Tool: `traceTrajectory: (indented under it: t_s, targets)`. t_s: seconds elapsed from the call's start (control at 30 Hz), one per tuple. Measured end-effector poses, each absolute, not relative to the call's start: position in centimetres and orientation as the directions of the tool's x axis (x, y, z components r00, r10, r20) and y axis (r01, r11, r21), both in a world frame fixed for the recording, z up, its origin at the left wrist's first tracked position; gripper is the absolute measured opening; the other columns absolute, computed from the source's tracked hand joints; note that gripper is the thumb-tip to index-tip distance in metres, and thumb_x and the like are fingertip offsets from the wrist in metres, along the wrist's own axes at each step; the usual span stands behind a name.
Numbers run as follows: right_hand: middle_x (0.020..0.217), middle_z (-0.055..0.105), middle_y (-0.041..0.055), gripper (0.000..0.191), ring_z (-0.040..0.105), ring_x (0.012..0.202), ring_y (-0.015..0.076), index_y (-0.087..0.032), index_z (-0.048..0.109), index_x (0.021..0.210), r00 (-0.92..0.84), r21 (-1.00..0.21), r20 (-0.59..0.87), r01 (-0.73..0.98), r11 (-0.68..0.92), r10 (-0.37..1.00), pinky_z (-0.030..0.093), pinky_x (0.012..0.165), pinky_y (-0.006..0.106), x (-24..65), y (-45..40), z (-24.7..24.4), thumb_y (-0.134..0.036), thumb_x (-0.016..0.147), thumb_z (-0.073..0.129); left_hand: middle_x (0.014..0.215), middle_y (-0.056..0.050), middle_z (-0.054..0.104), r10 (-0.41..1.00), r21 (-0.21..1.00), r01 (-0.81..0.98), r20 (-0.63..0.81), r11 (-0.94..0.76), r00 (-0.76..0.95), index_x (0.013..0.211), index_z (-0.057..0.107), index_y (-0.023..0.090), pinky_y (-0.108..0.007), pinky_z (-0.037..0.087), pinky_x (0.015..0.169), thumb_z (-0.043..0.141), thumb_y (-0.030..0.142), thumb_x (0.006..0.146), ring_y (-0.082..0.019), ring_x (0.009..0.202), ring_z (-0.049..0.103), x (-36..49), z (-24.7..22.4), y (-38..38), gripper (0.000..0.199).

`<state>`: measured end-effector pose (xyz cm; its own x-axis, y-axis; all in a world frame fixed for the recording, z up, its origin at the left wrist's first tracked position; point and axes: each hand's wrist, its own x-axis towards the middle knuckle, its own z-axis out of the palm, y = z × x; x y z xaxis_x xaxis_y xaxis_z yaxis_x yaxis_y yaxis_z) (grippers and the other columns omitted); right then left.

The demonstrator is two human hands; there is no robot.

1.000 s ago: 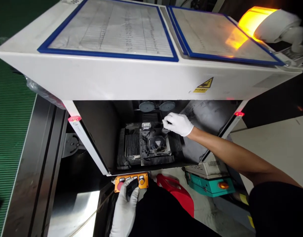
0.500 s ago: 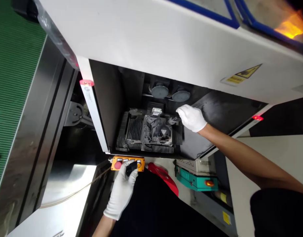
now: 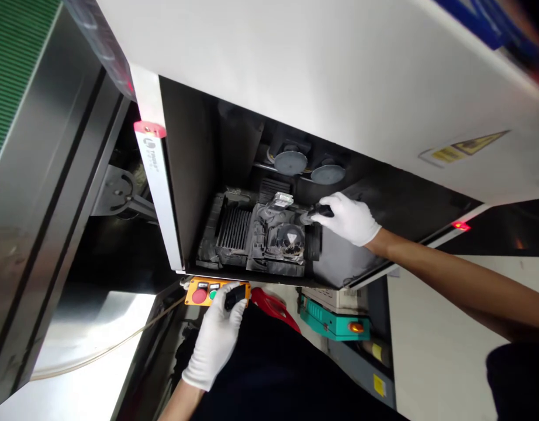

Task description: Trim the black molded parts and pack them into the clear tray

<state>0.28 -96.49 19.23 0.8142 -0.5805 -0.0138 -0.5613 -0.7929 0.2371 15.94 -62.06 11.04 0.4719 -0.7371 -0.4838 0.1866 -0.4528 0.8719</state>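
Fingers partly hide the black piece my left hand pinches in front of the orange control box, long axis slanting up rightward. My right hand grips 1 dark handle pointing left, near end covered.

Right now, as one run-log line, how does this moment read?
left hand: holding black part by orange button box | right hand: pinching dark piece inside white machine

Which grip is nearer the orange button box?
Left. The left grip overlaps the orange button box in view, holding a black piece; the right grip is farther, inside the cabinet.
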Motion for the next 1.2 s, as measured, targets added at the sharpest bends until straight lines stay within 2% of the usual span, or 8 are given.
traceTrajectory:
  t_s: [0.37,0.47,0.6,0.87,0.97,1.07,1.13,1.2]
  targets:
    - [0.108,0.064,0.0102,0.051,0.065,0.075,0.0213,-0.017,0.057,0.125,0.843,0.411,-0.274,-0.332,-0.849,-0.463,0.015,0.054,0.032,0.5,-97.7,20.8,-0.060,0.103,0.041,0.122,-0.009,0.067,-0.761,0.871,0.277,-0.490,-0.406,0.424,0.120,0.057,0.022,-0.047,0.044,0.114,0.065,0.044,0.086,-0.025,0.119,0.063,15.6,11.6,-64.8,0.042]
    - [0.108,0.064,0.0099,0.048,0.066,0.076,0.0222,-0.018,0.056,0.124,0.817,0.437,-0.249,-0.385,-0.813,-0.521,0.018,0.052,0.032,1.0,-96.6,21.2,-0.058,0.103,0.042,0.122,-0.008,0.066,-0.759,0.810,0.476,-0.537,-0.342,0.368,0.120,0.057,0.021,-0.049,0.049,0.109,0.070,0.044,0.084,-0.025,0.115,0.065,15.4,12.6,-65.9,0.044]
    - [0.110,0.063,0.0106,0.049,0.067,0.078,0.0246,-0.016,0.056,0.123,0.817,0.397,-0.157,-0.463,-0.793,-0.555,0.027,0.052,0.032,1.3,-95.2,21.6,-0.058,0.099,0.049,0.115,-0.005,0.066,-0.798,0.574,0.801,-0.557,-0.171,0.229,0.124,0.055,0.024,-0.050,0.055,0.102,0.075,0.040,0.083,-0.025,0.109,0.068,15.0,15.4,-66.9,0.049]
    - [0.103,0.063,0.0110,0.049,0.066,0.075,0.0275,-0.015,0.056,0.114,0.773,0.276,-0.041,-0.600,-0.751,-0.633,0.038,0.054,0.031,1.6,-93.7,21.3,-0.057,0.090,0.062,0.118,-0.005,0.067,-0.847,0.519,0.844,-0.503,-0.135,0.173,0.126,0.059,0.023,-0.038,0.058,0.097,0.078,0.029,0.082,-0.024,0.113,0.067,15.4,21.1,-66.1,0.047]
    - [0.103,0.063,0.0137,0.047,0.066,0.080,0.0291,-0.013,0.059,0.110,0.731,0.173,-0.036,-0.667,-0.725,-0.681,0.046,0.062,0.034,1.8,-93.5,21.7,-0.054,0.087,0.066,0.115,-0.003,0.068,-0.834,0.608,0.779,-0.502,-0.153,0.228,0.122,0.060,0.024,-0.039,0.055,0.101,0.081,0.023,0.079,-0.021,0.109,0.068,16.6,21.7,-66.7,0.048]
    - [0.117,0.063,0.0202,0.052,0.060,0.107,0.0377,-0.009,0.062,0.111,0.755,0.049,0.031,-0.656,-0.753,-0.655,0.050,0.088,0.047,1.8,-91.9,22.9,-0.052,0.083,0.072,0.108,-0.002,0.070,-0.848,0.757,0.639,-0.421,-0.133,0.322,0.115,0.062,0.022,-0.041,0.049,0.107,0.083,0.021,0.076,-0.020,0.108,0.067,18.0,22.4,-68.0,0.045]
    - [0.134,0.057,0.0201,0.055,0.049,0.127,0.0388,-0.010,0.062,0.120,0.768,-0.178,0.163,-0.594,-0.784,-0.619,0.040,0.106,0.053,2.0,-89.4,23.6,-0.052,0.086,0.069,0.111,-0.003,0.070,-0.868,0.859,0.486,-0.357,-0.161,0.344,0.114,0.061,0.022,-0.037,0.047,0.107,0.081,0.024,0.079,-0.019,0.108,0.066,18.4,23.2,-68.8,0.040]
    - [0.138,0.057,0.0151,0.050,0.050,0.129,0.0311,-0.013,0.058,0.130,0.731,-0.591,0.212,-0.433,-0.680,-0.649,0.038,0.112,0.049,2.5,-86.3,23.7,-0.051,0.098,0.052,0.113,-0.003,0.070,-0.889,0.926,0.306,-0.322,-0.223,0.326,0.115,0.061,0.023,-0.033,0.047,0.103,0.077,0.028,0.083,-0.018,0.106,0.064,18.2,23.9,-69.4,0.037]
